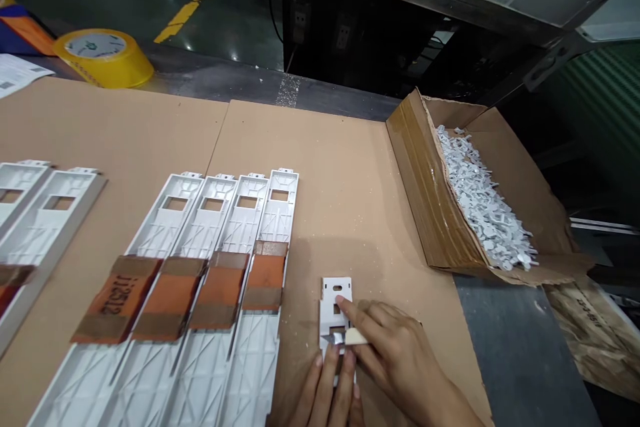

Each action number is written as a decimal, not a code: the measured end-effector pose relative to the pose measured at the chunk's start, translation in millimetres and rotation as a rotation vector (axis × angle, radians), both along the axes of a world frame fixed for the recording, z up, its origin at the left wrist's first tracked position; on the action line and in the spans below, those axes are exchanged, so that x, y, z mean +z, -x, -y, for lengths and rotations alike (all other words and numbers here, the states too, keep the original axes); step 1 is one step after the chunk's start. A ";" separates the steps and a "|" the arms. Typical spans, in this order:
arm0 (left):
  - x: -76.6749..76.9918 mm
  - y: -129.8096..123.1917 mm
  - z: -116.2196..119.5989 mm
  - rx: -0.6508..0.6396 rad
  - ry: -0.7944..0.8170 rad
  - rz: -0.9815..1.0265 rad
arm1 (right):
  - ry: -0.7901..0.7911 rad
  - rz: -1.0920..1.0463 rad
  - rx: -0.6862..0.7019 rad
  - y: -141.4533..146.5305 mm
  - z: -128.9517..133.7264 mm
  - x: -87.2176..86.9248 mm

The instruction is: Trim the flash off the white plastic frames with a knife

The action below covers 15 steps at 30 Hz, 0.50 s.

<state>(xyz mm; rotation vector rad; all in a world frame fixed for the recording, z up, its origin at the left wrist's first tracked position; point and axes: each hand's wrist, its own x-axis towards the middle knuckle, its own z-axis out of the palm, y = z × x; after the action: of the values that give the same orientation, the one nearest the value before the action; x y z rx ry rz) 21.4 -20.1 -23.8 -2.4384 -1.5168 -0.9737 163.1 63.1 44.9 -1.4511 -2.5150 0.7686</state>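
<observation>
Fingers of a worker's left hand [327,397] lie slightly apart over the near end of a slotted white plastic plate [327,313]; whether they pinch its edges or only press down cannot be told. The right hand [403,347], the nearer to the plate's right edge, closes around a small cream-handled knife [356,337], index fingertip on the plate beyond the knife. The plate lies directly beneath and just ahead of both hands, its long axis running away from the worker, while the blade points leftward across it.

Left of the hands, four long white plastic panels [253,360] sit side by side, crossed by orange-brown pads [265,280], one marked in black; two more panels [63,227] lie farther left. A brown cardboard sheet [360,167] covers much of the dark worktop [530,353]. Ahead and right of the hands, a tilted cardboard box [415,180] holds a heap of small white pieces [485,207]. Far ahead to the left stands a roll of yellow tape [135,67].
</observation>
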 end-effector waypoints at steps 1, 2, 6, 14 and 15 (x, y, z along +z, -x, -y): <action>-0.1 1.2 0.4 -0.035 -0.012 -0.019 | -0.015 -0.001 0.002 0.7 1.7 -2.3; -0.4 2.5 1.2 -0.068 -0.024 -0.038 | -0.027 -0.014 0.007 1.4 2.9 -3.8; -4.1 5.6 6.4 -0.097 -0.010 -0.080 | -0.039 -0.110 0.001 5.0 4.8 -4.9; -9.3 2.6 10.6 -0.045 0.058 -0.050 | -0.150 -0.031 -0.177 4.5 1.5 -2.0; -7.6 2.3 9.3 -0.044 0.054 -0.056 | -0.162 -0.007 -0.206 3.2 1.0 -1.5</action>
<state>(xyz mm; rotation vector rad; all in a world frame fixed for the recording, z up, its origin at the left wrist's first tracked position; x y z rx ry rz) 19.0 -29.4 -31.3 -2.5239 -1.4962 -0.8753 159.9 62.1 43.4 -1.6122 -2.3133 0.5221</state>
